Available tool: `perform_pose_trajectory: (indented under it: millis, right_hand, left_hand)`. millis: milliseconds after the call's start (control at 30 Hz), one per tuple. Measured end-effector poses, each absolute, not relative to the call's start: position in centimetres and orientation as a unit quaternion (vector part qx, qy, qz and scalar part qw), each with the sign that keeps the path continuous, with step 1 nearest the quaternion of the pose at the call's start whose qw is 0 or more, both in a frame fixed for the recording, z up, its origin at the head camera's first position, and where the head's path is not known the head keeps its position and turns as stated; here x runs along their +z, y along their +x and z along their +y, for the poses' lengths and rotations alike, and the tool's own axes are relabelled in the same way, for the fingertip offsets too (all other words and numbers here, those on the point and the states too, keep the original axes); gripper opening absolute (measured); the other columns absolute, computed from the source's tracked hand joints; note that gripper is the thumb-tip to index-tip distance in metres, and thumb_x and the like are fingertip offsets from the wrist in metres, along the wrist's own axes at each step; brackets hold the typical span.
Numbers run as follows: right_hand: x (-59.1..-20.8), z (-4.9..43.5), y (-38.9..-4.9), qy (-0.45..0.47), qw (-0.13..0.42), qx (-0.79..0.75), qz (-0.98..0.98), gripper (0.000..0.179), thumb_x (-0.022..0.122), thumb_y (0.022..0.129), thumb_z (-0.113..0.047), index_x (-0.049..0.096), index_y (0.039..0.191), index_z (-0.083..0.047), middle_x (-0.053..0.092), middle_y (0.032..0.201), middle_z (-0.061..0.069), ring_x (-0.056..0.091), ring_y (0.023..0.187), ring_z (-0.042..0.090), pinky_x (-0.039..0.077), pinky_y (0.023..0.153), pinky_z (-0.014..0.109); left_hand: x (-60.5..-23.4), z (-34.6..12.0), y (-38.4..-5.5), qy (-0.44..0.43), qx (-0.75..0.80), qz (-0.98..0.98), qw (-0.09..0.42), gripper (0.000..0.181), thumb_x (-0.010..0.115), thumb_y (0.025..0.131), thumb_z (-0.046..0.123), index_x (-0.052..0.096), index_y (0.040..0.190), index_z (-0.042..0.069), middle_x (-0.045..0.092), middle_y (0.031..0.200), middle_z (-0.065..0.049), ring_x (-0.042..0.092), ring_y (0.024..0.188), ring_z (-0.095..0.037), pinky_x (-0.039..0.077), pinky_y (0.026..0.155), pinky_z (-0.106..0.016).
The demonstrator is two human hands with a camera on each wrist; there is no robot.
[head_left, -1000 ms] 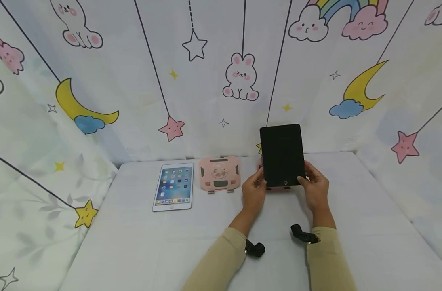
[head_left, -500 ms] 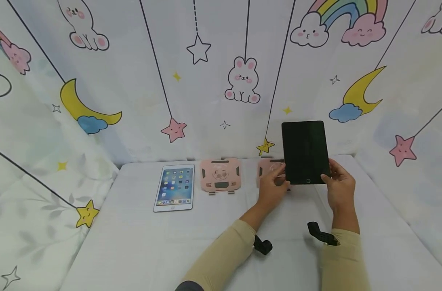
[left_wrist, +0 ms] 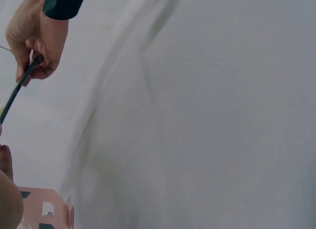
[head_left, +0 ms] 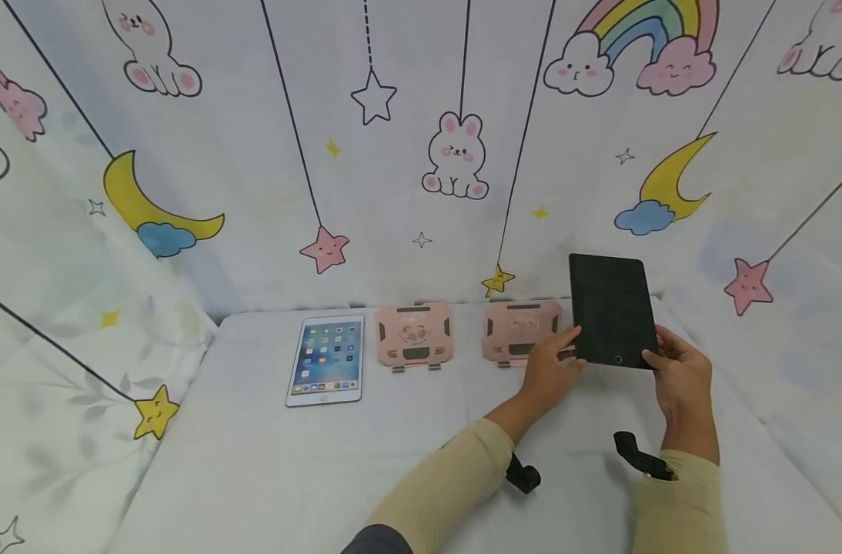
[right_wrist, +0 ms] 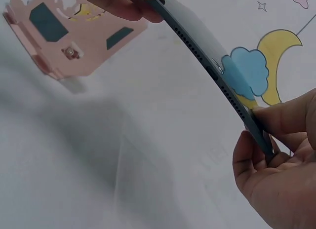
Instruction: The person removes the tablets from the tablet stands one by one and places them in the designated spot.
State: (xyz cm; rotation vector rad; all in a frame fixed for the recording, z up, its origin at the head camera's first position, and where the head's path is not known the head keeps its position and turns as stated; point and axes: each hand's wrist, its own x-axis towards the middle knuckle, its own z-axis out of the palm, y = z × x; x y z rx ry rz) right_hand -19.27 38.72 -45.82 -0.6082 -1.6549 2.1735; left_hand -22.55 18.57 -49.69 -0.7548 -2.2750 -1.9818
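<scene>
A black tablet, its screen dark, is held up tilted above the right part of the table. My left hand pinches its lower left edge, and my right hand grips the lower right corner with the thumb on the front. Seen edge-on in the right wrist view, the tablet has its port edge toward the camera, with right fingers on both faces. Behind the left hand lies a pink tablet stand, partly covered by the fingers. The left wrist view catches only a thin dark edge of the tablet.
A white tablet with a lit-looking icon screen lies at the left of the white table. Beside it is a second pink stand. Along the back edge rises a cloth backdrop printed with cartoons.
Both hands have carried the black tablet rightward, away from over the right pink stand, which now shows more. The tablet also tilts slightly. The white tablet and left stand stay put.
</scene>
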Motion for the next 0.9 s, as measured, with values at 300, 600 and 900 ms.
perform_pose_trajectory:
  millis: [300, 600, 900]
  right_hand:
    - [-47.8, 40.8, -17.9, -0.238, 0.135, 0.766, -0.582, 0.068, 0.068, 0.087, 0.015, 0.051, 0.149, -0.008, 0.05, 0.114, -0.003, 0.05, 0.106, 0.007, 0.054, 0.079, 0.009]
    - [-49.1, 41.7, -17.3, -0.234, 0.117, 0.771, -0.58, 0.055, 0.065, 0.086, 0.02, 0.069, 0.132, -0.011, 0.051, 0.109, -0.004, 0.053, 0.101, 0.005, 0.054, 0.079, 0.01]
    - [-50.3, 41.9, -17.6, -0.257, 0.109, 0.743, -0.608, 0.051, 0.064, 0.088, 0.018, 0.072, 0.127, -0.013, 0.059, 0.102, -0.01, 0.056, 0.098, 0.001, 0.052, 0.077, 0.007]
  left_hand:
    - [-51.0, 19.7, -21.0, -0.193, -0.639, -0.743, -0.05, 0.058, 0.071, 0.095, 0.01, 0.054, 0.149, 0.023, 0.058, 0.149, 0.006, 0.064, 0.124, -0.006, 0.053, 0.096, -0.015]
    - [-52.7, 20.3, -20.2, -0.168, -0.612, -0.771, -0.052, 0.056, 0.075, 0.092, 0.011, 0.058, 0.145, 0.018, 0.065, 0.14, 0.004, 0.061, 0.125, -0.003, 0.05, 0.101, -0.015]
    - [-53.7, 20.7, -20.4, -0.164, -0.584, -0.794, -0.027, 0.051, 0.079, 0.088, 0.014, 0.066, 0.137, 0.023, 0.07, 0.131, 0.007, 0.061, 0.099, 0.0, 0.05, 0.085, -0.013]
